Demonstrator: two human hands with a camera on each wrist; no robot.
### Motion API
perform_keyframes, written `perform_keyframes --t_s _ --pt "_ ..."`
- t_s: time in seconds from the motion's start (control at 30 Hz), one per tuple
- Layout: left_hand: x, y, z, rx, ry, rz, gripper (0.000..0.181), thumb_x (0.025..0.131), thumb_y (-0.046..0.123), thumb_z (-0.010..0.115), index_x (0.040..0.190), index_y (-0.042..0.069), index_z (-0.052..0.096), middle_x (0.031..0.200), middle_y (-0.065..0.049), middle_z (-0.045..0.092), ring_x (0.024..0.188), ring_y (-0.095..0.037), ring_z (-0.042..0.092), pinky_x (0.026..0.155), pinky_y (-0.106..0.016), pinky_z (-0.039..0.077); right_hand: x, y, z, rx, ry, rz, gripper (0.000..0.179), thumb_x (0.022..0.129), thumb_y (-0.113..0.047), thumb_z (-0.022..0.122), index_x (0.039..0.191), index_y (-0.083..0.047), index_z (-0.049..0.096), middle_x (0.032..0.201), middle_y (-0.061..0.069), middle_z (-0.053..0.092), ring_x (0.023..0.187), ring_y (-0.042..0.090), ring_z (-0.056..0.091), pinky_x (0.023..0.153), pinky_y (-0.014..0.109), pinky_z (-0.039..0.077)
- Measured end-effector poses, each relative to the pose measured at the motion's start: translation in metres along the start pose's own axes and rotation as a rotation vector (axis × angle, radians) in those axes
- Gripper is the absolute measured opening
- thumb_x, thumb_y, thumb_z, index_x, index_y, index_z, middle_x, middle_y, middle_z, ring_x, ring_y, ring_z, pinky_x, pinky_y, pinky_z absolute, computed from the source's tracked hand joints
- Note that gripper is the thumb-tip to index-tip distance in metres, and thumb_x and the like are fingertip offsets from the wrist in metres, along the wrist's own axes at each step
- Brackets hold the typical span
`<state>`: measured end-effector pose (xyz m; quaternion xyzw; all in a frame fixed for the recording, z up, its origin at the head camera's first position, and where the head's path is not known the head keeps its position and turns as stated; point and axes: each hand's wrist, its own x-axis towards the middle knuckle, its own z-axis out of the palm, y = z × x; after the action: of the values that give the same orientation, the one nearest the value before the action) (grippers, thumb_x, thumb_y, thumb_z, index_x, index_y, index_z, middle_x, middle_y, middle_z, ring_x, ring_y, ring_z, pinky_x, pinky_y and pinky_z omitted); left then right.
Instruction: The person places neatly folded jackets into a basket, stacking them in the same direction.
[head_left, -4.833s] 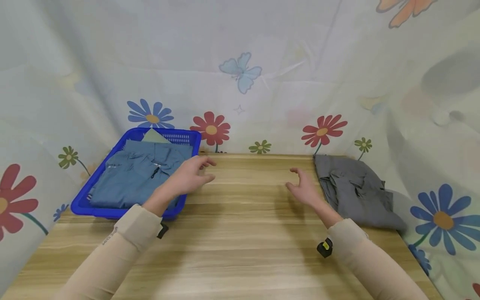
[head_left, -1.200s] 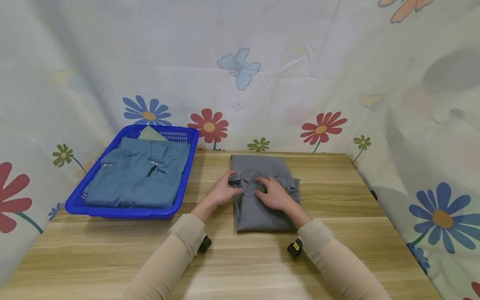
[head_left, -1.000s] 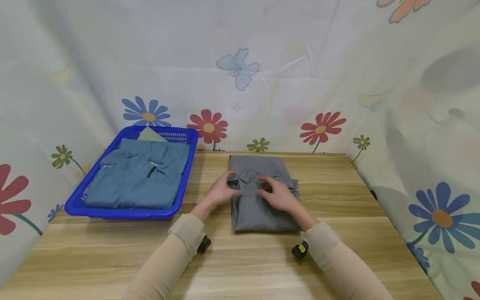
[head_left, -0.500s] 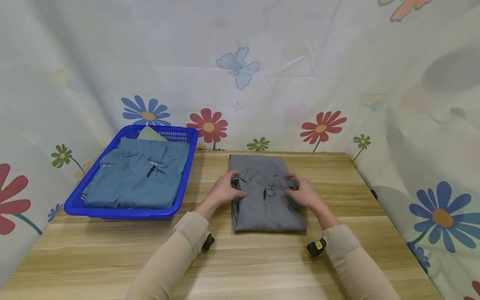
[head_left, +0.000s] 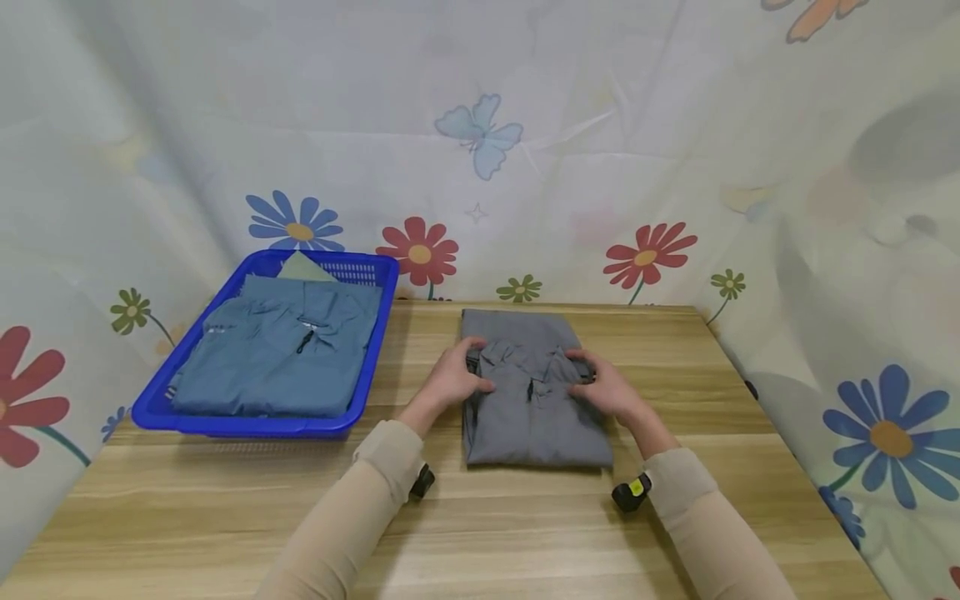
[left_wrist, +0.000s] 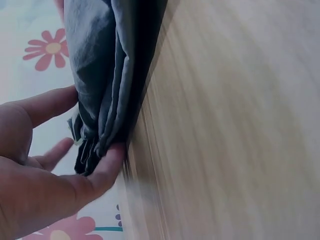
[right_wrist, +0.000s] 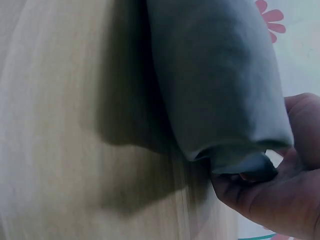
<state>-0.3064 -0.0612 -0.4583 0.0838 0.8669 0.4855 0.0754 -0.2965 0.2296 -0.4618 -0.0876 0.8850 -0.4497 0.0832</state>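
Observation:
A folded grey jacket (head_left: 534, 425), with a collar and a small dark zip pull, lies on the wooden table in front of the person. At its left side the left hand (head_left: 452, 377) grips the folded layers, thumb on top. In the left wrist view, one finger (left_wrist: 107, 167) reaches under the layers at the table surface. Opposite it, the right hand (head_left: 606, 385) holds the right side with its thumb above. The right wrist view shows the fingers (right_wrist: 250, 197) tucked below the jacket's edge, partly hidden by the cloth.
A blue plastic basket (head_left: 378, 333) stands at the left of the table (head_left: 480, 533). Inside lie a folded blue jacket (head_left: 273, 367) and a pale green piece (head_left: 302, 268) beneath it. A flower-print curtain (head_left: 540, 208) hangs behind and at both sides.
The grey jacket has come from the table's right side to the middle. The right hand has left the collar and taken the jacket's right edge; the left hand stays at the left edge.

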Motion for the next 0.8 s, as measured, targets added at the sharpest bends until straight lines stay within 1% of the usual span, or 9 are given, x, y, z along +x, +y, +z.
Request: perform_keyframes --t_s 0.17,0.23,0.33,0.4,0.47,0.6,0.7,0.77,0.8 --pt "-0.0024 -0.001 -0.0027 -0.048 -0.031 0.026 0.073 0.082 -0.001 0.084 0.147 0.012 0.054 0.152 -0.018 0.046 0.143 -0.036 0.038 0.112 -0.053 0.036 -0.0028 0.0014 -0.0022 0.037 -0.021 -0.071 0.067 0.092 0.005 0.066 0.154 -0.009 0.044 0.162 0.025 0.028 0.147 0.045 0.025 0.114 0.065 0.025" --pt "-0.0029 -0.0021 -0.0038 -0.058 -0.053 0.027 0.068 0.082 -0.003 0.083 0.143 0.011 0.057 0.151 -0.015 0.049 0.144 -0.035 0.038 0.114 -0.052 0.034 -0.0042 0.0023 -0.0035 0.044 -0.034 -0.097 0.065 0.092 0.008 0.065 0.152 -0.008 0.047 0.162 0.023 0.031 0.148 0.044 0.024 0.114 0.065 0.025" --pt "-0.0023 -0.0045 -0.0044 -0.044 -0.08 0.022 0.06 0.084 -0.001 0.082 0.139 0.011 0.062 0.149 -0.013 0.052 0.144 -0.033 0.038 0.115 -0.051 0.032 -0.0056 0.003 -0.0049 0.043 -0.046 -0.119 0.057 0.091 0.011 0.063 0.145 -0.006 0.057 0.158 0.022 0.039 0.148 0.043 0.025 0.111 0.062 0.03" --pt "-0.0018 -0.0059 -0.0045 -0.027 -0.09 0.015 0.055 0.085 0.001 0.082 0.136 0.01 0.065 0.149 -0.013 0.052 0.144 -0.033 0.038 0.116 -0.05 0.032 -0.0065 0.0026 -0.0052 0.035 -0.053 -0.11 0.052 0.091 0.01 0.063 0.14 -0.005 0.062 0.155 0.021 0.043 0.147 0.041 0.027 0.107 0.056 0.034" --pt "-0.0019 -0.0063 -0.0045 -0.017 -0.092 0.001 0.053 0.085 0.002 0.082 0.134 0.009 0.067 0.15 -0.014 0.052 0.145 -0.033 0.038 0.116 -0.049 0.033 -0.0071 0.0018 -0.005 0.022 -0.05 -0.086 0.048 0.091 0.008 0.064 0.137 -0.006 0.065 0.154 0.02 0.045 0.146 0.039 0.029 0.101 0.052 0.035" --pt "-0.0037 -0.0052 -0.005 -0.011 -0.086 -0.014 0.051 0.083 0.001 0.083 0.131 0.006 0.069 0.149 -0.015 0.052 0.144 -0.033 0.038 0.115 -0.047 0.033 -0.0073 0.001 -0.0044 -0.019 -0.049 -0.05 0.046 0.093 0.005 0.064 0.137 -0.009 0.066 0.155 0.019 0.044 0.147 0.038 0.028 0.101 0.05 0.034" --pt "-0.0048 -0.0039 -0.0057 -0.006 -0.071 -0.013 0.05 0.082 -0.001 0.083 0.13 0.006 0.07 0.147 -0.016 0.054 0.144 -0.034 0.039 0.115 -0.048 0.034 -0.0071 0.0004 -0.0041 -0.035 -0.045 -0.049 0.046 0.093 0.005 0.064 0.138 -0.008 0.065 0.155 0.02 0.043 0.145 0.037 0.031 0.099 0.048 0.035" --pt "-0.0047 -0.004 -0.0063 -0.004 -0.061 -0.017 0.05 0.081 -0.001 0.084 0.129 0.006 0.071 0.147 -0.015 0.055 0.143 -0.034 0.039 0.115 -0.047 0.035 -0.0068 -0.0006 -0.0038 -0.029 -0.044 -0.056 0.047 0.092 0.005 0.065 0.137 -0.007 0.065 0.155 0.022 0.043 0.14 0.036 0.036 0.091 0.045 0.04" --pt "-0.0047 -0.0041 -0.0067 -0.001 -0.055 -0.019 0.05 0.08 -0.001 0.084 0.128 0.007 0.071 0.146 -0.015 0.055 0.143 -0.034 0.04 0.114 -0.047 0.036 -0.0068 -0.0012 -0.0037 -0.023 -0.044 -0.057 0.047 0.092 0.005 0.065 0.137 -0.006 0.065 0.155 0.023 0.043 0.136 0.037 0.038 0.085 0.043 0.042"
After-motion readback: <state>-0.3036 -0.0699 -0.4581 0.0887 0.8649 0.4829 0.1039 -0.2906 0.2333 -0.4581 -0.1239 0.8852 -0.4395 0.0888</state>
